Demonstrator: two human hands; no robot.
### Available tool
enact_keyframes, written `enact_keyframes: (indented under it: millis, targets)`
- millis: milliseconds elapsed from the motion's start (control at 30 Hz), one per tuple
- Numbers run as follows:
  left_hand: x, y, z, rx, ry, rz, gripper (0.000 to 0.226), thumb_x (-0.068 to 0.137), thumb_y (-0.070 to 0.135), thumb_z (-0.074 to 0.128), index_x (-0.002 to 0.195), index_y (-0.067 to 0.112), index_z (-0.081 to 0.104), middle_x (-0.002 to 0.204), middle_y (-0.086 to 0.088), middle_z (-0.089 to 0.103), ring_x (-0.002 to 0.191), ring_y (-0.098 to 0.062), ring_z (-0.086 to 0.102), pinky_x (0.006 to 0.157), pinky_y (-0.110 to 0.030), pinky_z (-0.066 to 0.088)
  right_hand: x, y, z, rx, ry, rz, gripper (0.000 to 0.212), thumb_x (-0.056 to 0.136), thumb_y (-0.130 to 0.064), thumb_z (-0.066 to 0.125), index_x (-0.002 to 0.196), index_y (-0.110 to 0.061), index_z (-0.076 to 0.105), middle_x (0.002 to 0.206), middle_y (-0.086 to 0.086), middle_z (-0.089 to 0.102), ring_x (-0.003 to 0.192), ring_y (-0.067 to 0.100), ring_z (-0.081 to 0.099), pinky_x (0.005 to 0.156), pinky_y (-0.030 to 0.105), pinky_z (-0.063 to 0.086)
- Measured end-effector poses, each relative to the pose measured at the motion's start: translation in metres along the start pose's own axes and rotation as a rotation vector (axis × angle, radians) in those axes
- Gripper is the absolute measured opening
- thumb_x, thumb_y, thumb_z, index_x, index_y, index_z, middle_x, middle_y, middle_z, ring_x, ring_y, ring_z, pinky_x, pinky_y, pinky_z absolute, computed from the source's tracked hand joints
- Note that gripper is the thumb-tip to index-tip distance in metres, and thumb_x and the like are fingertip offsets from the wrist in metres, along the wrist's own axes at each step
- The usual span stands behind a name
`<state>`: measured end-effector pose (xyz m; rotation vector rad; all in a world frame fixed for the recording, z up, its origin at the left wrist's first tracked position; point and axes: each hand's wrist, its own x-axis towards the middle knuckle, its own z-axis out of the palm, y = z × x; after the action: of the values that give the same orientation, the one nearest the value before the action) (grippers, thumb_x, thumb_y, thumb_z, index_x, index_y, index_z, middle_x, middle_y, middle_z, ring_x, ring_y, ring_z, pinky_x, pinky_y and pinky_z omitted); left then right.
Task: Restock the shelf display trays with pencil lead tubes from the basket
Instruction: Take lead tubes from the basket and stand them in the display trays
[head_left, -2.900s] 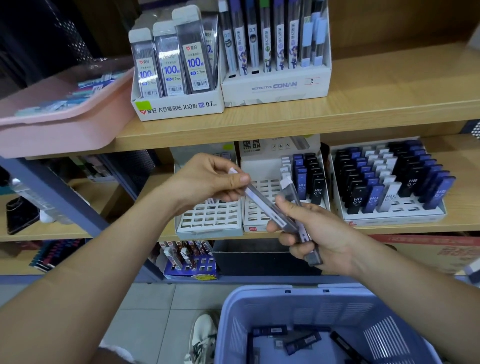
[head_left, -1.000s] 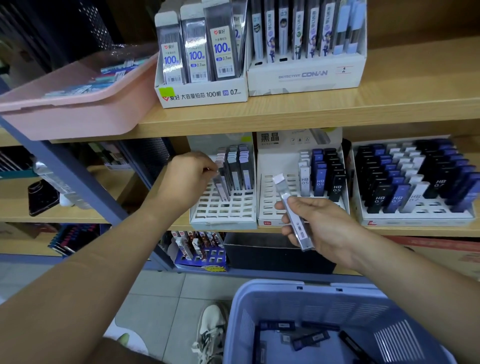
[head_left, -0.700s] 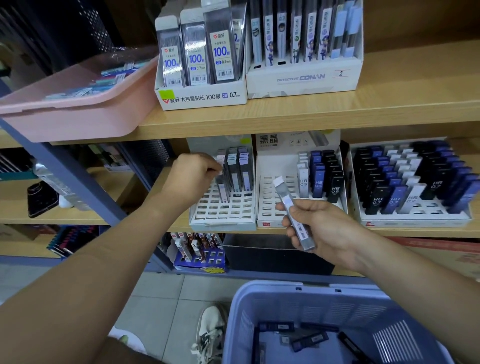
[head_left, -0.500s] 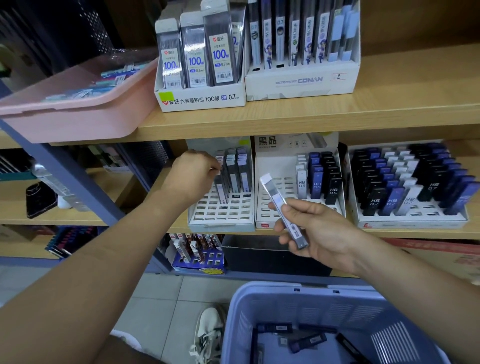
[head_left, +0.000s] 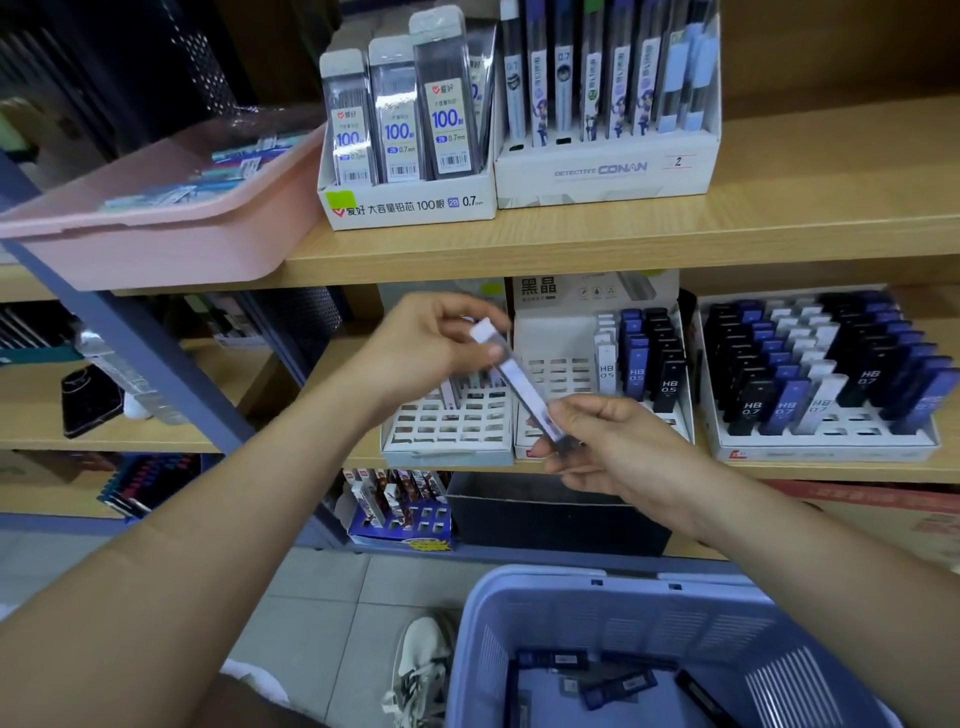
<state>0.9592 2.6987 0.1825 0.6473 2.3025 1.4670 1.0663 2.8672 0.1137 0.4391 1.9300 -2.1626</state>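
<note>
A clear pencil lead tube (head_left: 519, 382) with a white cap slants between both hands in front of the middle shelf. My left hand (head_left: 431, 348) pinches its capped upper end. My right hand (head_left: 608, 447) grips its lower end. Behind them stands a white slotted display tray (head_left: 447, 436), mostly empty slots showing, its tubes largely hidden by my left hand. To its right a second tray (head_left: 556, 364) holds white, blue and black tubes at its right side. The blue basket (head_left: 649, 623) sits below, with several dark tubes (head_left: 618, 686) lying in it.
A fuller tray (head_left: 826, 441) of black, blue and white tubes stands at the right. The upper shelf carries two boxes of lead packs (head_left: 410, 202) and a pink bin (head_left: 171, 244). A blue shelf post (head_left: 156, 374) slants at left. A shoe (head_left: 421, 670) is on the tiled floor.
My left hand left the left tray and came right to take the tube's capped end. My right hand moved the tube slightly left and up toward it.
</note>
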Motion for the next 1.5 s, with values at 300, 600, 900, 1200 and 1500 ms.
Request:
enact_keyframes:
  millis: [300,600,900,1200,1500]
  targets:
    - [-0.001,-0.058,-0.042,0.779,0.219,0.143,0.012,0.082,0.015,0.072,0.088,0.025,0.072,0.087,0.003,0.071,0.083,-0.013,0.064,0.081,-0.033,0.054,0.031,0.026,-0.002,-0.965,0.063,-0.198,0.033,0.098,-0.020,0.053,0.130,-0.028,0.055,0.123,0.000,0.058,0.101,0.015,0.057,0.084,0.023,0.041]
    - [0.006,-0.065,-0.043,0.819,0.191,0.205,0.014,0.085,0.019,0.070,0.097,0.024,0.074,0.093,0.005,0.072,0.086,-0.011,0.065,0.083,-0.033,0.054,0.054,0.041,0.031,-1.343,0.118,-0.318,0.050,0.099,-0.022,0.044,0.148,-0.026,0.035,0.141,0.001,0.047,0.127,0.026,0.039,0.107,0.039,0.037]
    - [0.008,-0.072,-0.041,0.855,0.087,0.251,0.026,0.093,0.012,0.059,0.117,0.014,0.068,0.103,-0.004,0.070,0.094,-0.017,0.064,0.084,-0.032,0.052,0.066,0.054,0.030,-1.291,0.211,-0.490,0.032,0.098,-0.016,0.052,0.128,-0.019,0.062,0.127,0.002,0.060,0.118,0.024,0.049,0.101,0.034,0.042]
    - [0.022,-0.083,-0.035,0.734,0.331,0.341,0.018,0.083,0.010,0.071,0.101,0.007,0.074,0.099,-0.006,0.067,0.090,-0.016,0.061,0.084,-0.026,0.048,0.075,0.065,0.031,-1.348,0.358,-0.649,0.016,0.070,-0.007,0.083,0.082,-0.011,0.073,0.075,0.006,0.066,0.074,0.028,0.062,0.061,0.035,0.055]
    - [0.032,-0.083,-0.031,0.880,0.329,0.476,0.014,0.082,0.007,0.070,0.095,0.005,0.076,0.092,-0.009,0.070,0.085,-0.026,0.066,0.075,-0.039,0.056,0.084,0.068,0.034,-1.363,0.375,-0.619,0.029,0.054,-0.002,0.089,0.073,-0.014,0.072,0.069,0.001,0.065,0.070,0.022,0.061,0.059,0.028,0.053]
